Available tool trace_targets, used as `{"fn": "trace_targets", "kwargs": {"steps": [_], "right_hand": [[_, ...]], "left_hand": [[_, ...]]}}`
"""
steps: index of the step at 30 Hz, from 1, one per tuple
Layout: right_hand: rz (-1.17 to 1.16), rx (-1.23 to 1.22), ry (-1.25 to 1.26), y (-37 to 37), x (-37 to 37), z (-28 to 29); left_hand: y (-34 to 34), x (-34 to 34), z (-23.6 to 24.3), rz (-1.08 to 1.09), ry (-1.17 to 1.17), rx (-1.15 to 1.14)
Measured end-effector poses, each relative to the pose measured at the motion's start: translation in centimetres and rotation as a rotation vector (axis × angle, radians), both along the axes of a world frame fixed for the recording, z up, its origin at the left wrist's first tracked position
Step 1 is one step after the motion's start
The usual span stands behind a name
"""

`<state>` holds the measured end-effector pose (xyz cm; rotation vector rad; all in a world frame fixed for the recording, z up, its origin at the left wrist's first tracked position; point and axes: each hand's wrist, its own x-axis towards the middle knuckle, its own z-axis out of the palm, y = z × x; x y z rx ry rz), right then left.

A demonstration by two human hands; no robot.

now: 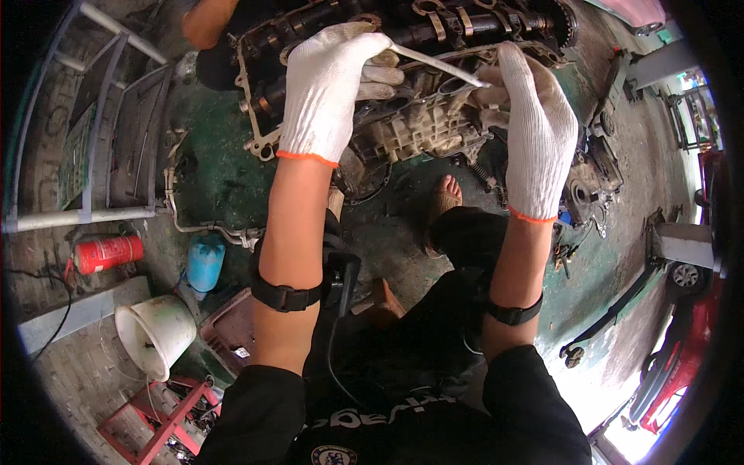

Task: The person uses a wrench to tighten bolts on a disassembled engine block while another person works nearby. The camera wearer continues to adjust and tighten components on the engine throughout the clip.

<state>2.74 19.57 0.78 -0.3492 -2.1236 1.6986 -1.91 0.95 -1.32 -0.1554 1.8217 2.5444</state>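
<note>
Fingers (380,75) of your left white knitted-gloved hand (322,101) are closed around one end of the slim, silver-coloured metal bar (436,63). Its other end reaches your right white knitted-gloved hand (536,128); whether those fingers pinch it, one cannot tell. Hold firmly, because knitted gloves may slip on smooth metal, and steady the far end with the right fingertips. Beyond your fingers lies the dark, oily metal shaft assembly (496,22); below them, the grey, ribbed metal casting (418,133). Their edges could catch the bar. Another person's bare limb (208,22) is beyond your left fingers, so turn carefully. Nearer to you, bare toes (449,185) could be hurt by a drop.
</note>
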Motion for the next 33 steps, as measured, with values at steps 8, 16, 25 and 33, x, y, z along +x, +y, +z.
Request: {"fn": "trace_targets", "kwargs": {"steps": [8, 16, 25, 33], "right_hand": [[-0.002, 1.019, 0.306, -0.6, -1.3, -3.2], [0.095, 0.829, 0.257, -0.4, -1.1, -3.5], [-0.015, 1.056, 0.661, 0.2, -4.4, -0.8], [0.105, 1.077, 0.652, 1.3, -4.4, -0.8]], "left_hand": [[-0.1, -0.2, 0.1, -0.016, 0.001, -0.050], [-0.1, -0.1, -0.2, -0.009, 0.005, -0.032], [0.1, 0.1, -0.1, 0.013, -0.010, -0.041], [0.7, 0.2, 0.0, 0.067, 0.000, -0.141]]}}
